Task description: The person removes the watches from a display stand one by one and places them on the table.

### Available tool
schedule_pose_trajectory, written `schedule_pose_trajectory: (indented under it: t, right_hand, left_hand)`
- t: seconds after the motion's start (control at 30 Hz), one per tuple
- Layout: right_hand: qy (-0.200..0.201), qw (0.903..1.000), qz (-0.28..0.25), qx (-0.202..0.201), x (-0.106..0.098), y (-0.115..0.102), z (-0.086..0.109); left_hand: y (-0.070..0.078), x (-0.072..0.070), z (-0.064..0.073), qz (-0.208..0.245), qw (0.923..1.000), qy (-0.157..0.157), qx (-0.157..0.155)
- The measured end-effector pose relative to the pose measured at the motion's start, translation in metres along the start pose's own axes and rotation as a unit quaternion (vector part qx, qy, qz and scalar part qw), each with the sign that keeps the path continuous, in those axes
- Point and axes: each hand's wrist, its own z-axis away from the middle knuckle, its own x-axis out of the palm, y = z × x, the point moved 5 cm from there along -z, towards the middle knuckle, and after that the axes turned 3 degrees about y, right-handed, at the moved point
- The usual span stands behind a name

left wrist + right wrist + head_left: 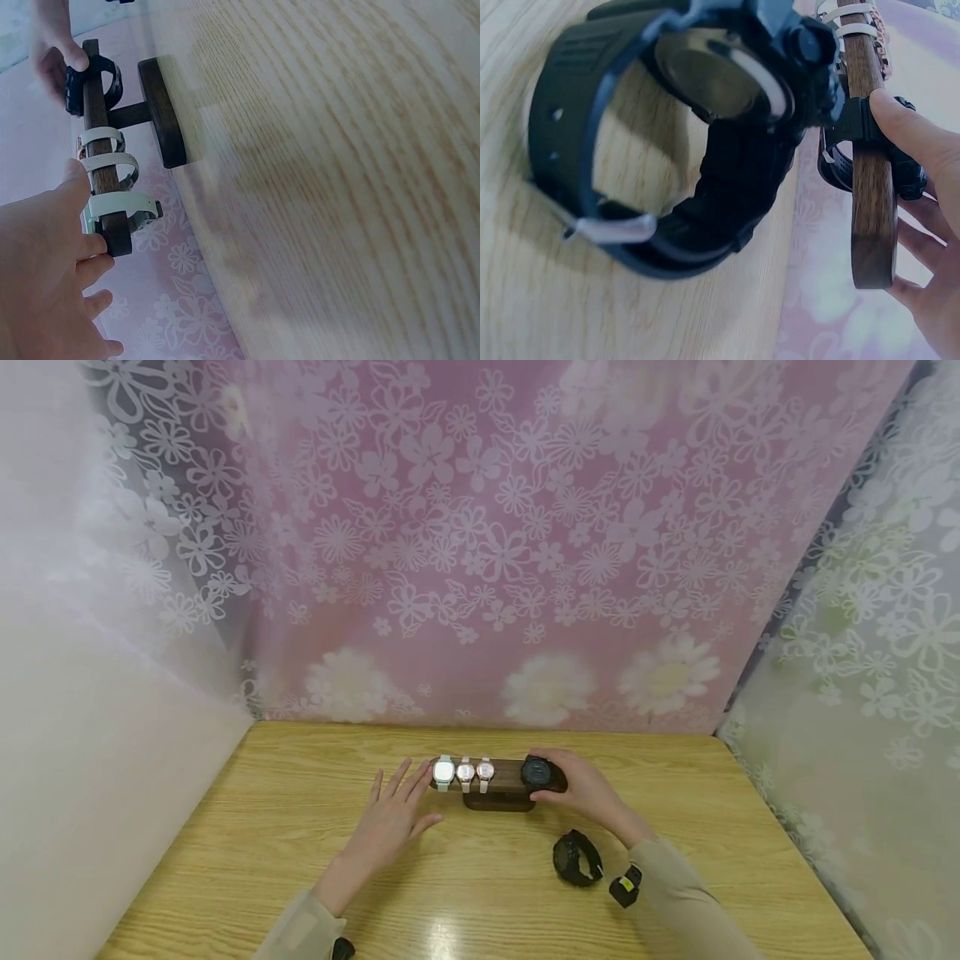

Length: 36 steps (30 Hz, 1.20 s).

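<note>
A dark wooden watch stand (pixel 507 775) stands on the table, its horizontal bar on a short post above a flat base (pixel 495 803). Toward the bar's left end sit a pale green square-faced watch (pixel 444 772) and two small light-strapped watches, one (pixel 466 772) beside the other (pixel 486 770). My left hand (pixel 390 822) has its fingers extended, fingertips right at the bar's left end. Near the right end, my right hand (pixel 592 789) holds a black watch (pixel 536 772) looped around the bar, thumb on its strap in the right wrist view.
A second black watch (pixel 568 860) lies on its side on the wooden table (pixel 300 827), in front of the stand and to the right. It looms large in the right wrist view. A pink floral curtain (pixel 465 543) hangs behind the table.
</note>
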Motion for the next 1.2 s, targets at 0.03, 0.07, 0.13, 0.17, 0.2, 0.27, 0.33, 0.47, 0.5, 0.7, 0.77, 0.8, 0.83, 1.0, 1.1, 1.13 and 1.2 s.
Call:
schedule_pose_trajectory:
  t: [0.03, 0.07, 0.13, 0.17, 0.2, 0.27, 0.33, 0.47, 0.5, 0.7, 0.77, 0.8, 0.83, 1.0, 1.1, 1.13, 1.2]
  right_hand:
    - [0.0, 1.0, -0.001, 0.002, 0.0, 0.001, 0.001]
    - [0.0, 1.0, -0.002, 0.003, -0.001, 0.003, 0.002]
    - [0.001, 1.0, 0.0, 0.007, -0.002, 0.005, 0.004]
    - [0.002, 1.0, -0.001, 0.008, -0.002, 0.007, 0.005]
    - [0.002, 0.9999, -0.003, 0.01, -0.003, 0.008, 0.006]
    - [0.005, 0.9999, -0.007, 0.012, -0.005, 0.011, 0.008]
    - [0.01, 0.9999, -0.007, 0.011, -0.007, 0.013, 0.01]
    - [0.021, 0.9998, -0.001, 0.005, -0.012, 0.015, 0.014]
    - [0.022, 0.9997, 0.002, 0.005, -0.013, 0.016, 0.015]
    - [0.018, 0.9998, 0.001, 0.014, -0.019, 0.023, 0.022]
    - [0.017, 0.9997, -0.001, 0.017, -0.021, 0.026, 0.024]
    - [0.017, 0.9997, 0.0, 0.019, -0.022, 0.027, 0.025]
    - [0.017, 0.9996, 0.001, 0.021, -0.023, 0.028, 0.026]
    - [0.02, 0.9991, 0.013, 0.034, -0.026, 0.033, 0.03]
    - [0.023, 0.9988, 0.016, 0.041, -0.029, 0.036, 0.032]
    - [0.023, 0.9987, 0.016, 0.042, -0.03, 0.037, 0.033]
    - [0.025, 0.9986, 0.014, 0.045, -0.032, 0.039, 0.035]
  left_hand:
    - [0.0, 0.0, 0.0, 0.001, 1.0, -0.002, -0.001]
    - [0.0, 0.0, 0.0, 0.003, 1.0, -0.002, -0.001]
    - [0.0, -0.001, 0.0, 0.004, 1.0, -0.005, -0.003]
    - [0.0, -0.001, 0.0, 0.005, 1.0, -0.008, -0.004]
    - [0.0, -0.001, 0.0, 0.003, 0.9999, -0.01, -0.005]
    - [0.0, -0.001, 0.0, 0.001, 0.9999, -0.014, -0.006]
    - [0.0, 0.0, 0.0, -0.002, 0.9998, -0.017, -0.006]
    - [0.0, 0.0, 0.0, -0.001, 0.9999, -0.014, -0.006]
    - [0.0, 0.0, 0.001, -0.001, 0.9999, -0.013, -0.006]
    - [0.001, -0.001, 0.001, 0.002, 0.9999, -0.013, -0.006]
    - [0.001, -0.001, 0.001, 0.003, 0.9999, -0.012, -0.006]
    - [0.001, -0.001, 0.001, 0.001, 0.9999, -0.013, -0.006]
    - [0.001, -0.001, 0.001, -0.001, 0.9999, -0.013, -0.005]
    - [0.001, 0.0, 0.001, -0.014, 0.9998, -0.016, -0.002]
    - [0.001, 0.001, 0.001, -0.013, 0.9998, -0.015, -0.002]
    - [0.001, 0.0, 0.001, -0.013, 0.9998, -0.015, -0.002]
    - [0.001, 0.001, 0.001, -0.012, 0.9998, -0.015, -0.002]
